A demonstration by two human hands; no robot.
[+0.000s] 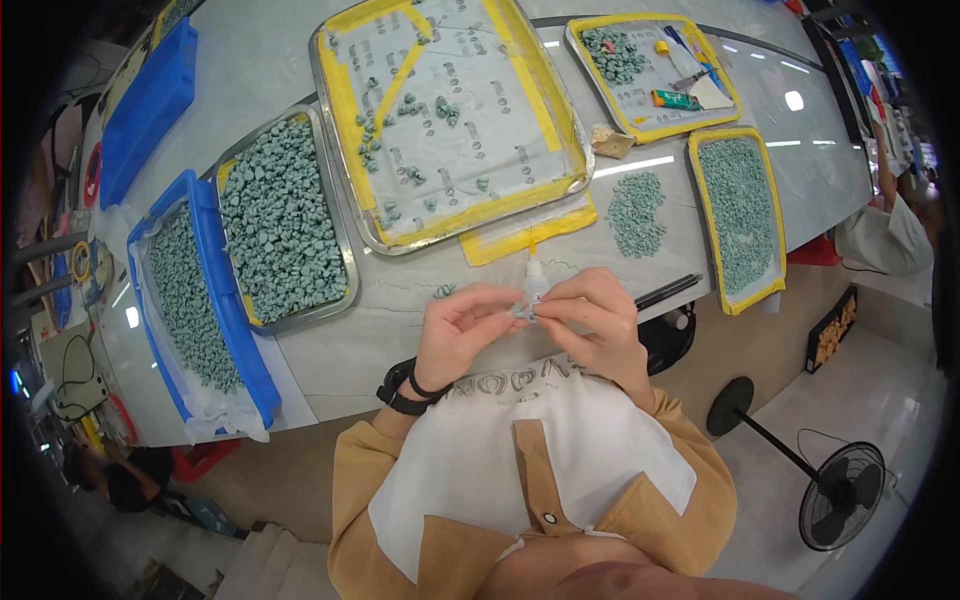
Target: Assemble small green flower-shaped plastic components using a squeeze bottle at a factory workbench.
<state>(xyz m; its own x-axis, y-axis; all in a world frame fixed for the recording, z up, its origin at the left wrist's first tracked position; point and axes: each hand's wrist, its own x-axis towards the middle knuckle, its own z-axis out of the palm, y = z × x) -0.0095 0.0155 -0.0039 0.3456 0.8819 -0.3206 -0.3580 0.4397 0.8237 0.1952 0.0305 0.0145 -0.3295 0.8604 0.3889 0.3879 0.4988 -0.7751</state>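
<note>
Between the thumb and fingers of my left hand [462, 335] is a small green stone [519, 311]. My right hand [598, 318] is closed in a pinch right beside it, fingertips almost meeting the left ones; whatever it grips is too small to make out. Just behind my fingertips is a small white glue bottle [534, 275] with a yellow nozzle pointing away from me; its lower part is hidden by my fingers. Another green stone [444, 291] lies on the table by my left knuckles.
Beyond my hands lies a large paper-lined tray [470, 150] with scattered stone clusters. Stone-filled trays [352, 290] and a blue tray [262, 385] stand left. Right are a stone pile [637, 215], black rods [668, 292], a yellow-edged tray [735, 305] and a tool tray [650, 130].
</note>
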